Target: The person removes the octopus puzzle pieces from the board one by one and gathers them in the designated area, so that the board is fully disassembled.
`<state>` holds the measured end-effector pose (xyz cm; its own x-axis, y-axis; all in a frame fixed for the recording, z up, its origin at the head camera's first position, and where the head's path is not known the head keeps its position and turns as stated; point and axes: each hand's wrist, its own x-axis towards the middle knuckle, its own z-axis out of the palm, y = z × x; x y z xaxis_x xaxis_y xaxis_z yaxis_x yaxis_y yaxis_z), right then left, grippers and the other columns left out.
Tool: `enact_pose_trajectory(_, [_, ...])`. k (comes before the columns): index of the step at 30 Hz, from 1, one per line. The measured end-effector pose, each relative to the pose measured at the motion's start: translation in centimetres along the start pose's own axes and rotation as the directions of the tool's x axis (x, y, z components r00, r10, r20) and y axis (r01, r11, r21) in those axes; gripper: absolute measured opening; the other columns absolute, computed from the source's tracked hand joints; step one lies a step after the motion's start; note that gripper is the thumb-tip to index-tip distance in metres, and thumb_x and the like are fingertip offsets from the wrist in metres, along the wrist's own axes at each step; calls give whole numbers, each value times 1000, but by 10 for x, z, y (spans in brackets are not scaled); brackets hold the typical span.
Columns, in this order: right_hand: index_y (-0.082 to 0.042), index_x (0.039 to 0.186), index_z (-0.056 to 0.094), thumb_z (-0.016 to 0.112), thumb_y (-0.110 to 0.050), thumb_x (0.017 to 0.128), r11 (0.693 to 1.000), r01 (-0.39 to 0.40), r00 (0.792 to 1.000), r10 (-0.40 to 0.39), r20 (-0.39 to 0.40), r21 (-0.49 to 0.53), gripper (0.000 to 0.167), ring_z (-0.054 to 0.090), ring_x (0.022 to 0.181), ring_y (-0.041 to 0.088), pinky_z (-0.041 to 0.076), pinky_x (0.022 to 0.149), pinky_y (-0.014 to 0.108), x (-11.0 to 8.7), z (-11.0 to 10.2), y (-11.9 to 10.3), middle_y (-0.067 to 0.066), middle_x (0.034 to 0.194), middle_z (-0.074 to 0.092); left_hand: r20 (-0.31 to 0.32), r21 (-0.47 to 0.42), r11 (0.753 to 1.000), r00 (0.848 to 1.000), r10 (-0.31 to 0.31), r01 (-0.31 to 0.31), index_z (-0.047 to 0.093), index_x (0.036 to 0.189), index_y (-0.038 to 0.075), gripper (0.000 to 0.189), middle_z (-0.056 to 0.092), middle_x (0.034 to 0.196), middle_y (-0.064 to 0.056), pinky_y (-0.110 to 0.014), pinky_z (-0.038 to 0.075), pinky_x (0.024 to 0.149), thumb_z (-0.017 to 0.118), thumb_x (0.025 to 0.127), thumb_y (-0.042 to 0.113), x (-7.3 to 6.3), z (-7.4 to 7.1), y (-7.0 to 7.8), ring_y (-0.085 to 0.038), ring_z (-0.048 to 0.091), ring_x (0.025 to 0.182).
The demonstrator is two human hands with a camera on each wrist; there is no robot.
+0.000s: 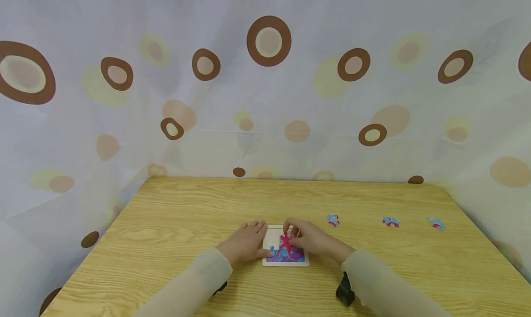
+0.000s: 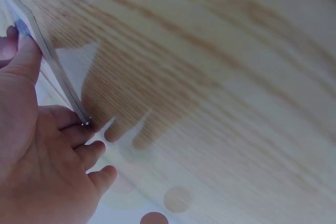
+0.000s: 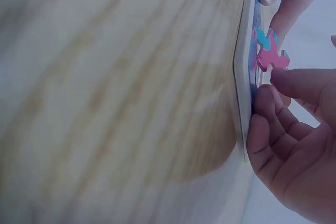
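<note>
On the table lies a jigsaw puzzle board [image 1: 271, 235] with a pale rim, its lower part filled by a pink octopus-like picture on blue and purple. My left hand [image 1: 244, 242] rests at the board's left edge, fingers extended and the thumb [image 2: 27, 56] on its face. Over the upper right part, my right hand [image 1: 310, 237] pinches a pink and blue puzzle piece [image 3: 273, 56] between thumb and fingers. The right wrist view shows this piece tilted up from the board. Other fingertips of that hand touch the board's edge.
Three loose puzzle pieces lie to the right of the board: one nearest it [image 1: 333, 220], a middle piece [image 1: 391, 221] and a far-right piece [image 1: 436, 223]. The wooden table [image 1: 186, 206] meets a patterned cloth [image 1: 265, 96] at its back and sides.
</note>
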<state>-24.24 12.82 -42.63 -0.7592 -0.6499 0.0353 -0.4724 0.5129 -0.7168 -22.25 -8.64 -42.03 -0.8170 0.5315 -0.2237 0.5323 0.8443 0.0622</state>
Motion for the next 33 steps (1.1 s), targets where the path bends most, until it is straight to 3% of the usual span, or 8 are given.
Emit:
enact_pose_trajectory(8, [-7,97,57,55,-2,91,994,-56,996,62,-62,97,9,52,62,15,43,54,25,-2,-1,4,3,74,56,-1,13,1000,1000,4,-4,28,144,2,79,28,147,-11,-41,22,107,46,89,56,0,-1,1,-25,24,134])
enact_pose_trajectory(16, [0,104,55,53,-4,93,958,-108,989,130,-68,265,12,52,63,24,42,52,28,-17,-18,5,14,75,56,-1,9,1000,1000,3,-3,28,144,2,79,28,147,-11,-41,22,107,47,89,56,2,-1,2,-24,24,134])
enact_pose_trajectory(19, [3,106,54,52,-4,94,944,-117,988,142,-61,308,14,47,60,23,39,50,28,-30,-31,9,17,74,54,1,-3,1000,1000,6,-6,28,144,2,79,27,148,-11,-42,21,108,47,89,55,1,-1,2,-25,23,135])
enact_pose_trajectory(25, [4,106,54,53,-6,94,962,-109,988,132,-76,251,16,48,58,22,41,49,28,-62,-62,31,16,73,57,0,-8,1000,1000,10,-10,27,144,2,79,26,148,-11,-41,20,108,46,90,55,1,1,0,-25,22,135])
enact_pose_trajectory(33, [8,110,50,51,-9,95,939,-197,976,215,-35,282,23,45,58,18,38,49,28,-119,-101,59,16,74,55,1,-2,1000,1000,13,-13,27,144,2,78,26,148,-11,-41,21,108,45,90,55,-1,0,1,-25,22,135])
